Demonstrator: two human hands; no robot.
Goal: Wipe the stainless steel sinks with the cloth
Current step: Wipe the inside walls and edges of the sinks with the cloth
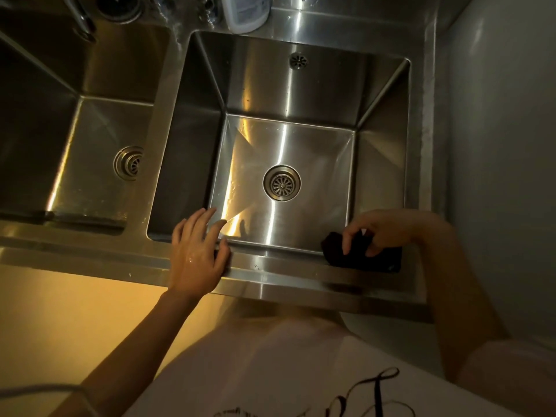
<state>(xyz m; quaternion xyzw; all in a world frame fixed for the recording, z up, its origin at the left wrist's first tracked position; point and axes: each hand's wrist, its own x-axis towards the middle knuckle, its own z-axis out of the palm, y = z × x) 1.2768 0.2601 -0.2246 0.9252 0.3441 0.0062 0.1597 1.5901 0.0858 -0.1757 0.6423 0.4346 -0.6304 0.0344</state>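
A dark cloth lies on the front rim of the right-hand stainless steel sink, at lower right of the frame, its long axis running left to right along the rim. The right hand curls over it — fingertips pinching the bunched top, it seems. The left hand rests on the same rim further left, fingers spread and relaxed, holding nothing.

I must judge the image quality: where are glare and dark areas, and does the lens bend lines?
Head view: bright streaks of glare cross the right sink floor beside the drain; the left sink is mostly in shadow; the dark cloth under the right hand shows no detail; the wide lens bows the counter edge.
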